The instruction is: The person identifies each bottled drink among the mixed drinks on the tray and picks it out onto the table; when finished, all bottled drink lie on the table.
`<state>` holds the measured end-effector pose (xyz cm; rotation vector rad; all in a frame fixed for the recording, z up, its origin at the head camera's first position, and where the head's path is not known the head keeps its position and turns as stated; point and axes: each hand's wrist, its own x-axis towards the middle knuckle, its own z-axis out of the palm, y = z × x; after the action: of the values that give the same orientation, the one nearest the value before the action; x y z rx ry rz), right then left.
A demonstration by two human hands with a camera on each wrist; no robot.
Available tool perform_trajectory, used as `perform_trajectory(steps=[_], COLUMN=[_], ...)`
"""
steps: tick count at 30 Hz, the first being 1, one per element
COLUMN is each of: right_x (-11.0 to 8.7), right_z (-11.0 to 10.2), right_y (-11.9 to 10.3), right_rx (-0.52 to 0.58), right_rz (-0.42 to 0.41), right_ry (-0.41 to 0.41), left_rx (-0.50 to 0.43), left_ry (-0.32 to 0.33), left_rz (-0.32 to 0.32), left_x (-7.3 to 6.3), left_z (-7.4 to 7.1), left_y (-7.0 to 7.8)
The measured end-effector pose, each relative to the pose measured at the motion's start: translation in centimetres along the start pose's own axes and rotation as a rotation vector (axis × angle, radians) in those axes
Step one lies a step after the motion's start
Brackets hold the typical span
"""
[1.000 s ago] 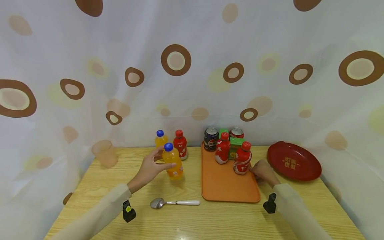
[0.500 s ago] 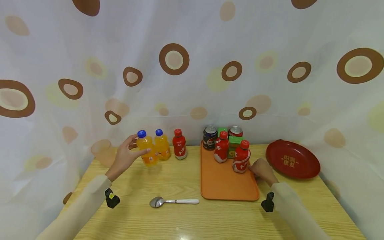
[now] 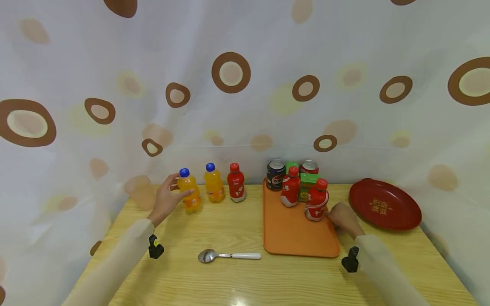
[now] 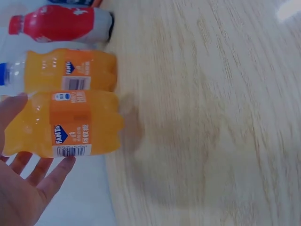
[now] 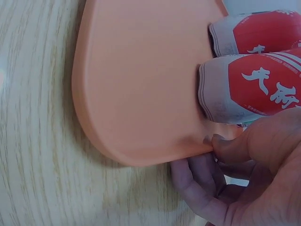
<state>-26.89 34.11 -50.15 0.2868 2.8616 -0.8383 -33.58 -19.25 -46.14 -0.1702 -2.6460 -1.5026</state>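
Note:
My left hand (image 3: 167, 199) grips an orange Fanta bottle (image 3: 187, 185) with a blue cap, held upright at the table's far left. Thumb and fingers lie on opposite sides of the bottle (image 4: 70, 125) in the left wrist view. Whether its base touches the table, I cannot tell. Just right of it stand a second Fanta bottle (image 3: 214, 185) and a red bottle (image 3: 236, 185). My right hand (image 3: 343, 217) pinches the right rim of an orange tray (image 3: 298, 236), thumb on top and fingers below in the right wrist view. Beside that thumb stands a red-and-white bottle (image 5: 254, 87) on the tray.
Also on the tray are another red bottle (image 3: 291, 187), a dark can (image 3: 275, 175), a red can (image 3: 309, 167) and green cartons (image 3: 308, 182). A spoon (image 3: 229, 256) lies in front, a red plate (image 3: 384, 204) at right, a translucent cup (image 3: 141, 193) at left.
My left hand has carried the Fanta bottle leftward, from in front of the other bottles to the left end of their row. The right hand has stayed on the tray rim.

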Motion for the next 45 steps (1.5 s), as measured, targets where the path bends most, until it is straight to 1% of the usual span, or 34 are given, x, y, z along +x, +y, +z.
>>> perform_trajectory(steps=[3, 6, 10, 13, 19, 21, 25, 29, 32, 36, 38, 40, 43, 45], right_x=[-0.1, -0.2, -0.5, -0.7, -1.1, -1.2, -1.0, -0.5, -0.2, -0.2, -0.2, -0.2, -0.1, -0.1], right_z=[0.1, 0.2, 0.3, 0.3, 0.0, -0.1, -0.2, -0.1, 0.1, 0.1, 0.0, 0.1, 0.2, 0.3], right_y=[0.0, 0.0, 0.0, 0.1, 0.2, 0.2, 0.3, 0.3, 0.3, 0.4, 0.4, 0.4, 0.4, 0.4], right_rx=[0.011, -0.002, -0.013, -0.007, 0.004, 0.014, -0.004, -0.03, -0.024, -0.019, -0.023, -0.026, -0.023, -0.019], right_rz=[-0.021, -0.034, -0.027, -0.016, -0.023, -0.012, 0.0, -0.01, -0.005, -0.014, -0.023, -0.023, -0.015, -0.011], right_ry=[-0.005, 0.001, 0.011, 0.013, 0.028, 0.024, 0.034, 0.041, 0.029, 0.031, 0.041, 0.043, 0.041, 0.042], left_rx=[-0.001, 0.012, 0.009, 0.004, 0.014, 0.014, 0.013, 0.027, 0.027, 0.011, 0.002, -0.006, -0.004, 0.002], left_ry=[0.019, 0.019, 0.017, 0.008, -0.01, -0.015, -0.024, -0.001, 0.018, 0.02, 0.021, 0.02, 0.019, 0.017], left_rz=[0.001, 0.009, 0.034, 0.05, 0.052, 0.054, 0.074, 0.095, 0.1, 0.112, 0.113, 0.099, 0.081, 0.081], left_x=[-0.1, -0.4, -0.6, -0.4, -0.1, -0.1, 0.0, 0.0, 0.1, 0.1, 0.0, -0.1, -0.3, -0.3], left_z=[0.9, 1.6, 2.1, 2.3, 2.7, 2.8, 3.1, 3.1, 3.1, 3.2, 3.4, 3.4, 3.4, 3.2], left_y=[-0.8, -1.4, -1.6, -1.6, -1.6, -1.6, -1.6, -1.7, -1.8, -2.1, -2.3, -2.4, -2.4, -2.4])
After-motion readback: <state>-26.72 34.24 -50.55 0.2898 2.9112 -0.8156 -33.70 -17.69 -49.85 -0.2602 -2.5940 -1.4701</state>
